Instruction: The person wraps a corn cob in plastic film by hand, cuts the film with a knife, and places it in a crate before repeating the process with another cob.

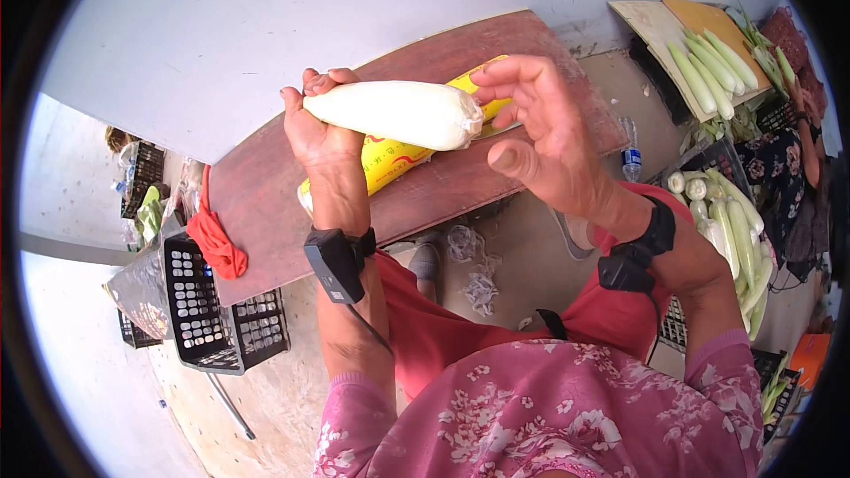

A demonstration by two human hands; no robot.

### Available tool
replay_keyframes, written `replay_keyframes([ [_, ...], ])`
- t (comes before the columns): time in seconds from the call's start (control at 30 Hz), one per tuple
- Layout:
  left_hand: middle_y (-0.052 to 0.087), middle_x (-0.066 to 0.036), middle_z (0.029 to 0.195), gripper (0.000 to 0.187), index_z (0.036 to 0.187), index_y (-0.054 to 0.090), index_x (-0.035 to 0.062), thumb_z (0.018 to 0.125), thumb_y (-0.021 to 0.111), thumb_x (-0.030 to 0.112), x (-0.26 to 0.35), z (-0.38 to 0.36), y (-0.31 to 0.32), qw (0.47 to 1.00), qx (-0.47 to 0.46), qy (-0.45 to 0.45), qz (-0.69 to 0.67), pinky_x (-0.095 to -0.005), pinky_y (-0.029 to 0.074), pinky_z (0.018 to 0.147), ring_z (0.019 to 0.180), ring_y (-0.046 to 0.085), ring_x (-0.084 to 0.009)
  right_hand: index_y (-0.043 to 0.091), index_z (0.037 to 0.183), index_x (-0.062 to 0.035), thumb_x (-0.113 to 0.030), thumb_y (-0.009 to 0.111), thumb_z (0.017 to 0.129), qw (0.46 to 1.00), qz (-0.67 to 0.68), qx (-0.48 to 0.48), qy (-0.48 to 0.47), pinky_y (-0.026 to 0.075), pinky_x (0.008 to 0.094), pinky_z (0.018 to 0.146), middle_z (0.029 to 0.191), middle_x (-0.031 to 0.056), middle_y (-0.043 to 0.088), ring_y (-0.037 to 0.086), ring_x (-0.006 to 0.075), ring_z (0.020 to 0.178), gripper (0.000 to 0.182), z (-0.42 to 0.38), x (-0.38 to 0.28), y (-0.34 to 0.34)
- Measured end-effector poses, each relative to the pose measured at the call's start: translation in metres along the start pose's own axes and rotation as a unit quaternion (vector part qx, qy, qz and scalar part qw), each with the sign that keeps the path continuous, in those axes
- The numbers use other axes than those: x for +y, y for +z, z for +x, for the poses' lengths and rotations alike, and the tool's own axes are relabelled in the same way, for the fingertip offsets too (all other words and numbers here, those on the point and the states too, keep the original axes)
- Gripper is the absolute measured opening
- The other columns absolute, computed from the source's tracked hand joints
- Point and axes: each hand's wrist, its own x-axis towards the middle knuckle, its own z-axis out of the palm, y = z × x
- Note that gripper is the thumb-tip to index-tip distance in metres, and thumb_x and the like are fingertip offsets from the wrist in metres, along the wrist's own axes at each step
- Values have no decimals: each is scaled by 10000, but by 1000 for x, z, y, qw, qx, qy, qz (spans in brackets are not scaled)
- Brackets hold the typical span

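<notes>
Slippage risk noted: left hand alone clasps the film-wrapped white vegetable, by one end; right hand open near the other.

Floral top, red trousers
Pink sleeves with white flowers; black strapped wrist devices, thin dark cables; grey shoe.
</notes>
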Motion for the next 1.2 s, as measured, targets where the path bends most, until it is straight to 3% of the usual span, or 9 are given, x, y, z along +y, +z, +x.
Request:
replay_keyframes([
  [0.07, 425, -24, 605, 568, 844, 530, 21, 1022, 293, 506, 0, -3, 3, 1000, -4, 4, 8, -390, 507, 708, 578, 474, -176, 413, 1317, 6, -477, 744, 810, 992, 67, 14, 108, 519, 284, 774, 1168, 142, 570, 593, 158, 947, 775, 0, -6, 3],
  [0.17, 428, -29, 606, 567, 840, 533, 25, 1018, 301, 511, -3, -7, 5, 998, -21, 27, 61, -392, 501, 707, 586, 469, -185, 451, 1311, 34, -406, 719, 862, 956, 163, -18, 243, 515, 256, 737, 1092, 124, 604, 589, 112, 846, 683, 5, -19, 4],
  [0.27, 429, -32, 606, 567, 834, 537, 30, 1013, 311, 518, -4, -7, 6, 997, -43, 16, 59, -391, 497, 709, 593, 467, -190, 534, 1237, 42, -277, 700, 897, 951, 149, -88, 257, 507, 225, 704, 990, 78, 636, 587, 83, 778, 495, 9, -20, 2],
  [0.37, 429, -27, 607, 563, 823, 541, 37, 1009, 322, 522, -1, -9, 9, 997, -61, 17, 47, -390, 495, 714, 589, 463, -186, 582, 1190, 43, -145, 672, 911, 953, 185, -67, 229, 502, 214, 682, 939, 45, 652, 589, 65, 784, 348, 6, -11, 5],
  [0.67, 410, -13, 611, 528, 829, 542, 62, 1004, 354, 523, 6, -15, 17, 987, -129, 25, 88, -372, 475, 713, 586, 422, -171, 505, 1326, 13, 46, 612, 879, 935, 228, -123, 242, 518, 241, 850, 1178, 66, 616, 619, 124, 1011, 461, -1, 5, 0],
  [0.77, 411, -13, 614, 514, 832, 538, 63, 1010, 356, 510, 8, -15, 15, 987, -120, 30, 99, -376, 472, 714, 585, 420, -171, 489, 1342, -3, 49, 595, 866, 945, 141, -213, 204, 502, 259, 878, 1197, 58, 618, 605, 125, 1049, 490, 6, 5, -12],
  [0.87, 426, -15, 614, 534, 839, 560, 37, 1016, 349, 495, 5, -20, 20, 975, -118, 79, 172, -368, 470, 736, 590, 431, -168, 535, 1293, -17, 23, 591, 857, 962, -84, -222, 136, 495, 279, 874, 1192, 55, 631, 613, 137, 1000, 442, 15, 3, -27],
  [0.97, 435, -15, 634, 516, 847, 562, 50, 1021, 348, 485, 0, -23, 23, 957, -128, 101, 238, -372, 465, 739, 597, 430, -167, 606, 1166, -19, -19, 603, 860, 985, -57, -119, 110, 492, 294, 843, 1109, 70, 655, 626, 161, 950, 306, 20, 7, -27],
  [1.2, 430, -20, 625, 504, 853, 567, 56, 1027, 347, 474, -17, -25, 27, 943, -113, 118, 291, -393, 456, 742, 595, 425, -174, 570, 860, -8, 23, 618, 808, 978, -191, -83, -17, 494, 346, 814, 972, 136, 632, 628, 282, 925, 77, 13, -11, 5],
])
